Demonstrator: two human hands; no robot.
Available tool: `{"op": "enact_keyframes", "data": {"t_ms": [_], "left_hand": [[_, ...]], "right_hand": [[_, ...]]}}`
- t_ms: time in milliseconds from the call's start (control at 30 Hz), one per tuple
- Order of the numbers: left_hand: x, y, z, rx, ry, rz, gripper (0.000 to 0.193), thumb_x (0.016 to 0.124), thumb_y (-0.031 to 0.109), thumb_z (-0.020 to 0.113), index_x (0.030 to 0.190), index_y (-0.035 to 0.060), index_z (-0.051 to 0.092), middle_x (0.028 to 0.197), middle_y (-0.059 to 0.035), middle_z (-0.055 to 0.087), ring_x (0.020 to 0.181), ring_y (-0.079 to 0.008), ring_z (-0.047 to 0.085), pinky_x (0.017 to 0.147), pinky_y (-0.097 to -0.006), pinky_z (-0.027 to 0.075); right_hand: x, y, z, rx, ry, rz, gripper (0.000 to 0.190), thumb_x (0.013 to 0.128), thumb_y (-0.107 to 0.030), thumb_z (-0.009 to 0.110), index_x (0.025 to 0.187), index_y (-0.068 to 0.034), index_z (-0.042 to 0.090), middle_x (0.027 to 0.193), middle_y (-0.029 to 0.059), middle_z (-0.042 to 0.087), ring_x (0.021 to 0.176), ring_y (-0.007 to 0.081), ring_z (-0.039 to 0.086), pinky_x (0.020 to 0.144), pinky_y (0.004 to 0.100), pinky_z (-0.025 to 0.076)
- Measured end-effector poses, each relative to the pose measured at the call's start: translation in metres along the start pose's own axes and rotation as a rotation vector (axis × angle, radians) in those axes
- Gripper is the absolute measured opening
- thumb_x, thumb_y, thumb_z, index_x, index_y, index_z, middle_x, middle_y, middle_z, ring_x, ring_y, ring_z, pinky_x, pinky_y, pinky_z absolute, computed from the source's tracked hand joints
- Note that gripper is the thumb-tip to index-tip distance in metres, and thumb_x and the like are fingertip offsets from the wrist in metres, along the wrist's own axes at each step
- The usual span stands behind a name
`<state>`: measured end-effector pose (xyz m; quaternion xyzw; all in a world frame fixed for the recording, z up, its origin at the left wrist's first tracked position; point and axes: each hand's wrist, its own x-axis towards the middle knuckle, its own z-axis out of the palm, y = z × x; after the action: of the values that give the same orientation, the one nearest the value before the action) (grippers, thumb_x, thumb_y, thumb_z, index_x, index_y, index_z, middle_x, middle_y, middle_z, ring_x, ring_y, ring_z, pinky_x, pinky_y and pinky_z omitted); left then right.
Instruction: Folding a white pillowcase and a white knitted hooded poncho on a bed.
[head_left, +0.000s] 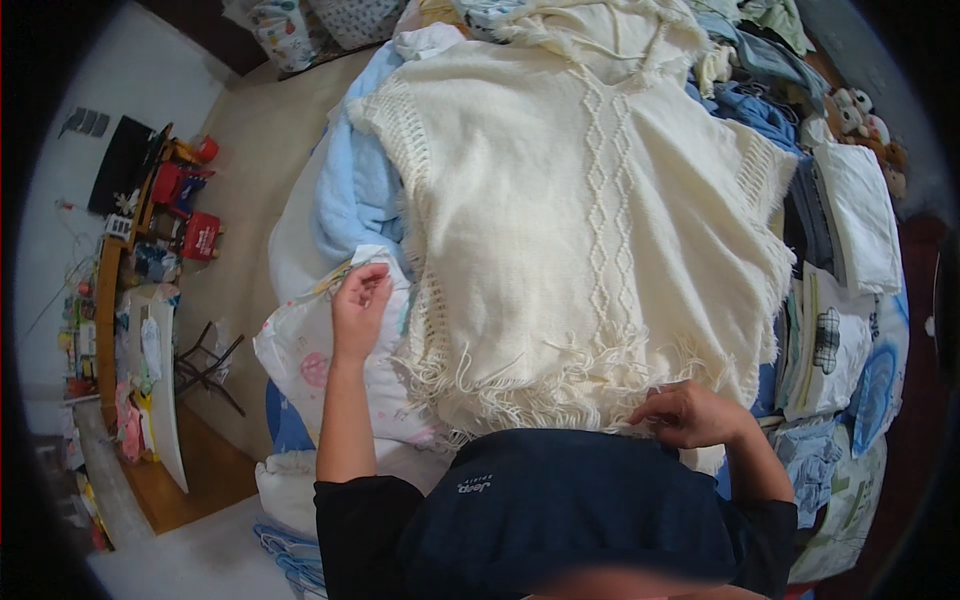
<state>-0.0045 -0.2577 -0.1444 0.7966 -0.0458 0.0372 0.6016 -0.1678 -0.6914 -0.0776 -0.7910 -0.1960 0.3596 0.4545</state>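
A cream hooded knit poncho (517, 195) lies spread out before me, its hood at the far end and its fringed hem close to my body. Two raised diamond-pattern braids run down its front. My right hand (694, 415) is at the hem, fingertips against the fringe (585, 390); whether they pinch any strands is unclear. To the left of the poncho, my left hand (361, 306) hovers with loosely curled fingers and nothing visible in them. Below it is a white cloth with pink prints (319, 364). A small white flap (371, 255) shows just beyond its fingertips.
Light blue plush fabric (356, 187) lies along the poncho's left side. Folded clothes (829, 337) and a white folded cloth (859, 217) line the right, with plush toys (862, 124) farther back. Blue hangers (292, 559) are at lower left. A folding stand (214, 367) is on the floor.
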Motion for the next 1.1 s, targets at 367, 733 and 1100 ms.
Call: {"op": "enact_keyframes", "data": {"t_ms": [367,733,1100], "left_hand": [[0.039,0.071,0.149,0.422,-0.282,0.482,0.020,0.074,0.008,0.072,0.093,0.0054,0.065,0.091,-0.0079,0.061,0.084,-0.0259,0.059,0.075,-0.0343,0.049],[0.070,0.041,0.240,0.789,-0.588,0.630,0.024,0.072,0.013,0.070,0.094,0.0077,0.063,0.090,-0.0068,0.058,0.087,-0.0259,0.057,0.078,-0.0370,0.047],[0.078,0.034,0.252,0.940,-0.609,0.698,0.017,0.069,0.012,0.070,0.085,0.0090,0.064,0.086,-0.0039,0.057,0.081,-0.0221,0.057,0.072,-0.0358,0.046]], "right_hand": [[0.059,-0.010,-0.048,-0.333,0.736,-0.203,0.009,0.075,-0.009,0.068,0.082,-0.005,0.065,0.078,0.0116,0.059,0.082,0.0314,0.057,0.073,0.0405,0.046],[0.143,0.062,0.022,-0.417,0.696,-0.281,0.051,0.071,-0.020,0.070,0.117,-0.005,0.056,0.124,0.0180,0.047,0.119,0.0366,0.042,0.100,0.0469,0.035],[0.144,0.073,0.021,-0.394,0.646,-0.293,0.058,0.071,-0.021,0.070,0.123,-0.003,0.050,0.126,0.0188,0.044,0.119,0.0368,0.041,0.101,0.0494,0.034]]}}
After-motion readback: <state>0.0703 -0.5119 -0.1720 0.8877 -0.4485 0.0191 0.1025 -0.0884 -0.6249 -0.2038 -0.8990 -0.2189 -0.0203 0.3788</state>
